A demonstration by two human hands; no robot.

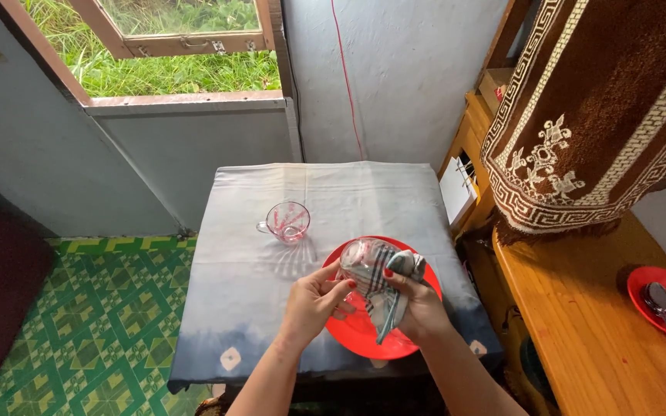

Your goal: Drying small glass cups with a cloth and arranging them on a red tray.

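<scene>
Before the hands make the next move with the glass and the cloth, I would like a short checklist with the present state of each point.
1. Left hand holds the clear glass cup: ok, fingers wrap its side.
2. Right hand has the striped cloth against the cup: ok, the cloth is bunched around it.
3. Cup is above the red plate, not past the table edge: ok.
4. Second glass cup with red print stands apart from the hands: ok, upright on the pale tablecloth.
5. Cup is free of cracks or water: cannot tell, too small.
6. Plate lies fully on the table: ok, though near the front edge.
</scene>
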